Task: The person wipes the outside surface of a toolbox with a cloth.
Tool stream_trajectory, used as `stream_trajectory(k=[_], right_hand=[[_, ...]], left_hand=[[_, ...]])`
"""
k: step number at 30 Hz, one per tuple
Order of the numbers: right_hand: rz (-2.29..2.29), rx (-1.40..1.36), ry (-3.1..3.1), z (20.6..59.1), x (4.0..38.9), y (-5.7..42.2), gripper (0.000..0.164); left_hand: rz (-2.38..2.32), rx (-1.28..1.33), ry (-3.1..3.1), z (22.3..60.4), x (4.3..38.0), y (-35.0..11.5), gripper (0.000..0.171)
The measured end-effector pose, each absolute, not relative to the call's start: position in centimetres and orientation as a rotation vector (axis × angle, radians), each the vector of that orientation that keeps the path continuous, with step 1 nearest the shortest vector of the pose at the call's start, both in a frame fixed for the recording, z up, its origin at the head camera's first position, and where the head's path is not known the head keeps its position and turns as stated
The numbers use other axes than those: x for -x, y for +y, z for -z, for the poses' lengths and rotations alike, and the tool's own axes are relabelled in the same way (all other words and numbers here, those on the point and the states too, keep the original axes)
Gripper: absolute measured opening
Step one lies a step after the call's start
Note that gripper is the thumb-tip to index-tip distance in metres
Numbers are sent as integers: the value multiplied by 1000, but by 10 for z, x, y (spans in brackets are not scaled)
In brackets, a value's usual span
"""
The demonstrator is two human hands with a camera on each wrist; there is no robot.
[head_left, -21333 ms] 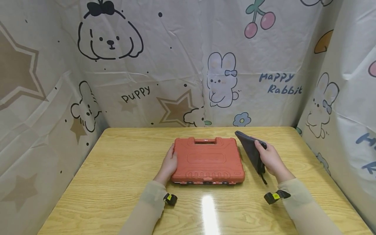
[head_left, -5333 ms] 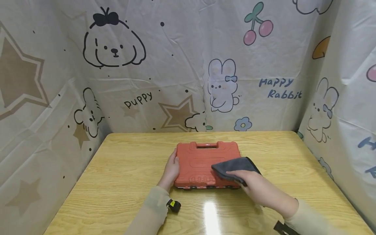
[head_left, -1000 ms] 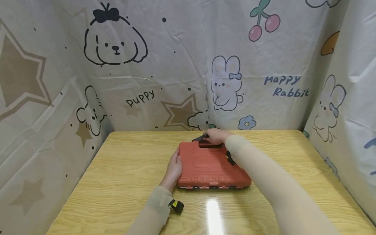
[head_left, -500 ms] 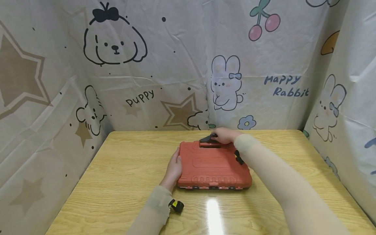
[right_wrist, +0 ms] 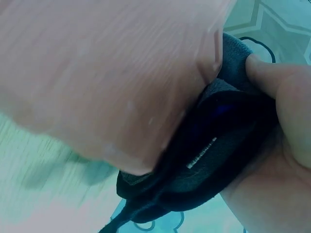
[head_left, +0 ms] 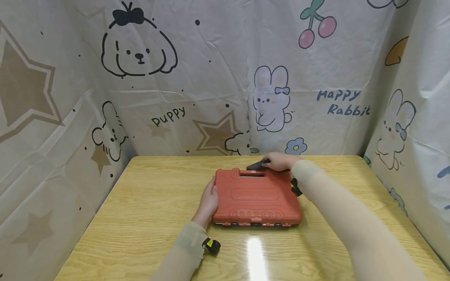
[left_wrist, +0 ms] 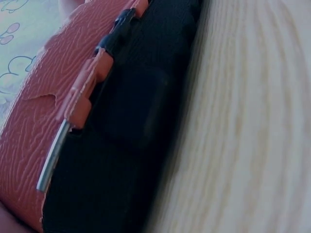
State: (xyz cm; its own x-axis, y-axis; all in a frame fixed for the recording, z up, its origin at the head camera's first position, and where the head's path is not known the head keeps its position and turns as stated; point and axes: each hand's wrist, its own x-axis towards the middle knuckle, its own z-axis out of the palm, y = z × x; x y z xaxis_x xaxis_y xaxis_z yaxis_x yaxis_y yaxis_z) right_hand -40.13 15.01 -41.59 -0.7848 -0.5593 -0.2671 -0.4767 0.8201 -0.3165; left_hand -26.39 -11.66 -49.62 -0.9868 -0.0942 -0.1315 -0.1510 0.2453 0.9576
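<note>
A red plastic tool case (head_left: 256,195) lies flat on the wooden table, its handle toward the back wall. My left hand (head_left: 208,201) rests against the case's left side, its fingers extended along that side. At the case's back edge, beside the handle, my right hand (head_left: 279,161) grips a folded dark grey cloth (head_left: 258,164). In the right wrist view the cloth (right_wrist: 214,141), with black trim, a small white label and a hanging loop, lies against the case wall (right_wrist: 107,92). The left wrist view shows the case's black lower half (left_wrist: 116,160) and a metal hinge pin (left_wrist: 52,158).
The wooden table (head_left: 158,183) runs back to a white cloth backdrop (head_left: 211,86) printed with cartoon animals and stars. More of this fabric hangs at the left and right. A bright light reflection falls on the table in front of the case.
Over the last second my right hand has slid the cloth rightward along the case's back edge, past the handle. Earlier it was wiping the lid's front right. My left hand has stayed at the left side.
</note>
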Motion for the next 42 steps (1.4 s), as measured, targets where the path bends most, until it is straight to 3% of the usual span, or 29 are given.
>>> stream_trajectory(k=[42], right_hand=[[436, 752, 2633, 418, 397, 198, 27]], left_hand=[[-1893, 267, 2411, 496, 264, -116, 53]])
